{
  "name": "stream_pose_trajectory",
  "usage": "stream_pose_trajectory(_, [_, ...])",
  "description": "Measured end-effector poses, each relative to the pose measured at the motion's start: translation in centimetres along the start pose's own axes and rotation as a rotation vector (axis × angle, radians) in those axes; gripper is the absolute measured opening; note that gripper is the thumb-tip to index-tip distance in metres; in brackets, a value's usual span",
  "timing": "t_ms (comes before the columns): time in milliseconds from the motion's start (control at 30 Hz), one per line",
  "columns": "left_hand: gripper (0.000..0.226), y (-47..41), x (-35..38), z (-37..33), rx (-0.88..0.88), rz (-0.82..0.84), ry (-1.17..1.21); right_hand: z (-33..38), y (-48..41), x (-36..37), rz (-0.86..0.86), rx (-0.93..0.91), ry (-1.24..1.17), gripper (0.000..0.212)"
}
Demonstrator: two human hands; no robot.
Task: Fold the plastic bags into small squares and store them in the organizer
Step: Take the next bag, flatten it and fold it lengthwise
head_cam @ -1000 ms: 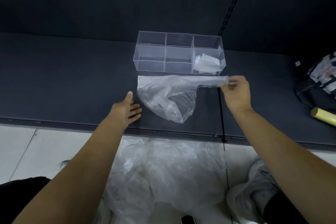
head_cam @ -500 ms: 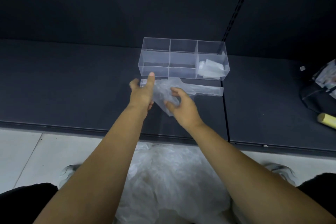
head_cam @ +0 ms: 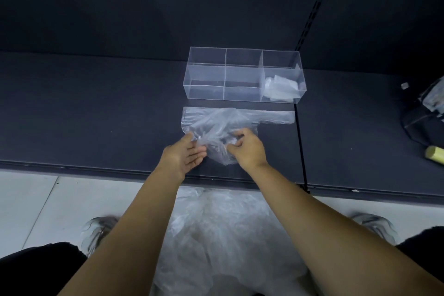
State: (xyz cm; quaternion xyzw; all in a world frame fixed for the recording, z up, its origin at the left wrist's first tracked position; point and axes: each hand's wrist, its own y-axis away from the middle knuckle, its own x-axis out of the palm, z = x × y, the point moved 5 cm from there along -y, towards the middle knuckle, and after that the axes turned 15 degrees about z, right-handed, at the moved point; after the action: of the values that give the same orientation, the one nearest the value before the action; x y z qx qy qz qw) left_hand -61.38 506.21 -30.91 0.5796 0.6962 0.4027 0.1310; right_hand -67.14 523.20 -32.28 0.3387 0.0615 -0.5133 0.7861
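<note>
stored: folded bags (head_cam: 280,89), organizer (head_cam: 206,74) right compartment | plastic bag (head_cam: 216,122) unfolded: right hand (head_cam: 248,150) pinches it, left hand (head_cam: 183,155) fingers relaxed | near pile (head_cam: 223,235) pending

Plastic bag (head_cam: 216,122) partly hidden by right hand (head_cam: 248,151); yellow roll (head_cam: 435,155) cut off at right edge; left shoe (head_cam: 96,230) blurred.

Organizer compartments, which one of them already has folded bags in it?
The right-end compartment of the clear organizer. Folded plastic bags lie in it; the middle compartment and left compartment look empty.
</note>
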Motion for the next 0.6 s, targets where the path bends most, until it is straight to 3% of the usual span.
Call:
stream_pose_trajectory(100, [0.031, 0.2, -0.9, 1.2, -0.026, -0.030, 0.087, 0.1, -0.1, 0.0, -0.013, -0.010, -0.001, 0.011])
stream_pose_trajectory(233, [0.014, 0.5, -2.2, 1.7, -0.019, -0.080, 0.123, -0.7, 1.0, -2.2, -0.047, -0.069, -0.317, 0.007])
stream_pose_trajectory(367, [0.002, 0.8, -2.7, 2.0, -0.009, -0.072, 0.105, -2.8, 3.4, -7.2, -0.073, -0.097, -0.408, 0.011])
stream_pose_trajectory(467, [0.008, 0.9, -2.5, 2.3, -0.004, -0.050, 0.072, -4.7, 5.7, -11.5, -0.232, -0.102, -0.327, 0.015])
stream_pose_trajectory(600, [0.022, 1.1, -2.2, 3.4, -0.008, -0.057, -0.004, -8.3, 8.3, -13.9, -0.515, 0.045, -0.199, 0.010])
